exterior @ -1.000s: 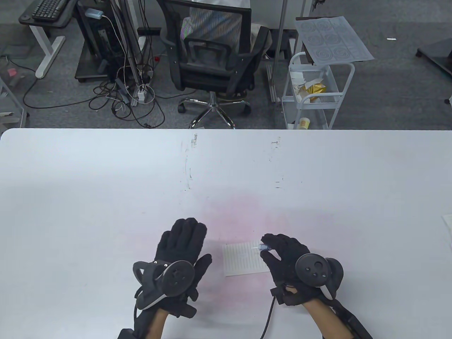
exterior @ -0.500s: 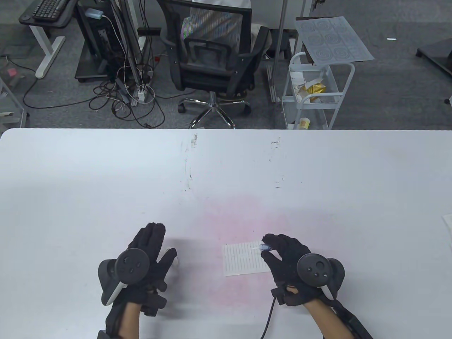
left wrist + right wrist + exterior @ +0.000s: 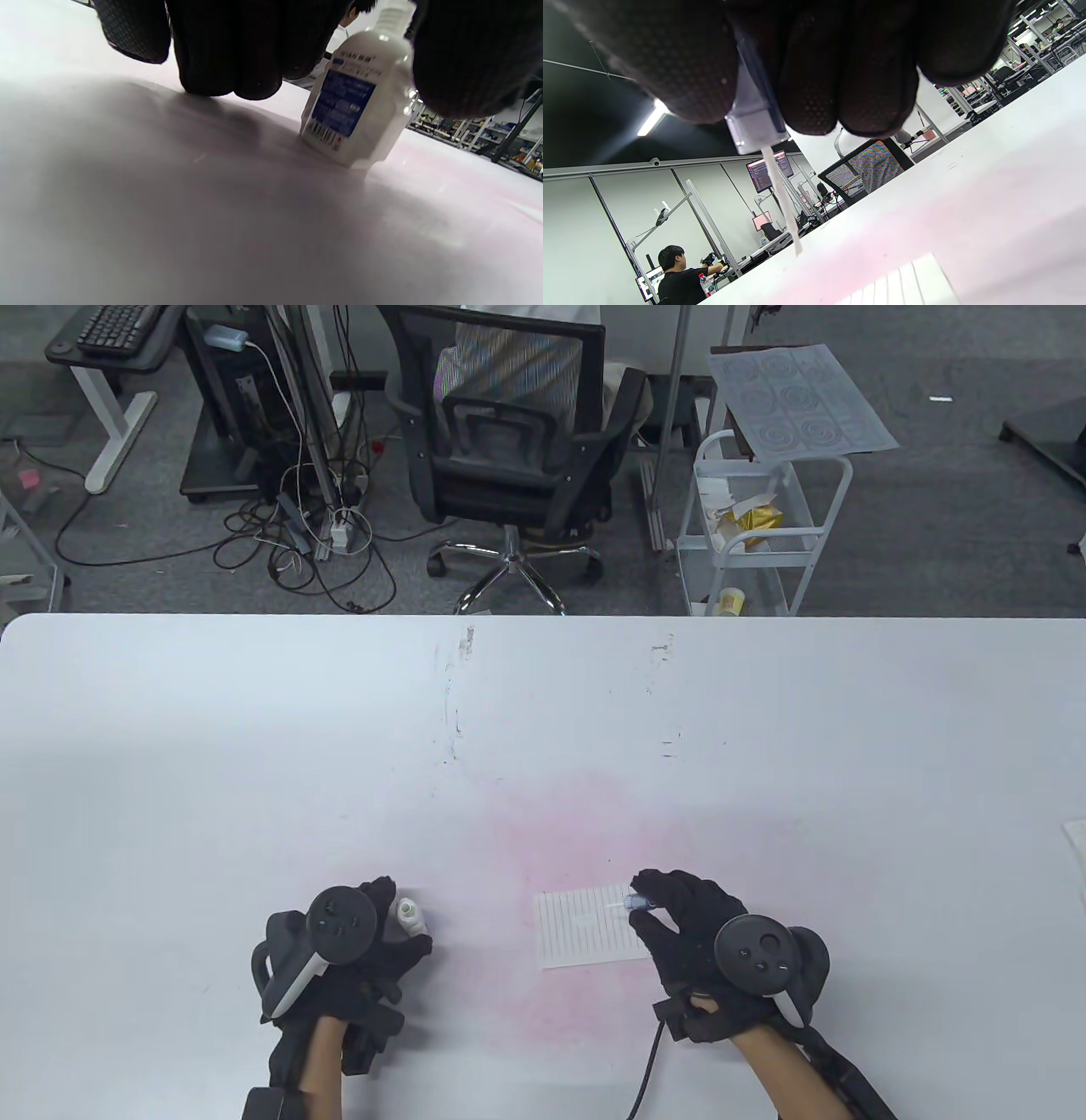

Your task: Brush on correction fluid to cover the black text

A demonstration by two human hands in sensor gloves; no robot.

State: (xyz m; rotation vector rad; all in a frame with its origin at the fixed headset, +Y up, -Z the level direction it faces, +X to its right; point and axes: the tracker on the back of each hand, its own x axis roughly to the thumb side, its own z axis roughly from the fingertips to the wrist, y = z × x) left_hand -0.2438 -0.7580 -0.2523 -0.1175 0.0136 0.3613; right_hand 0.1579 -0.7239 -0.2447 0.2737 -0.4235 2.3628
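A small lined paper (image 3: 585,937) lies on the white table (image 3: 543,712), near its front edge. My right hand (image 3: 642,899) pinches the clear brush cap (image 3: 632,902) over the paper's right part. In the right wrist view the cap (image 3: 754,123) sits between my fingertips, and the white brush (image 3: 782,203) hangs just above the table beside the paper (image 3: 903,284). My left hand (image 3: 397,923) is curled around the open white correction fluid bottle (image 3: 410,913), left of the paper. In the left wrist view the bottle (image 3: 356,106) stands on the table, with my thumb (image 3: 466,63) against it.
A pink stain (image 3: 585,823) covers the table around the paper. A white sheet's corner (image 3: 1076,848) shows at the right edge. Beyond the far edge stand an office chair (image 3: 517,449) and a white cart (image 3: 755,526).
My left hand moved left, away from the paper, then curled around the bottle, which now shows. My right hand has stayed over the paper with the brush.
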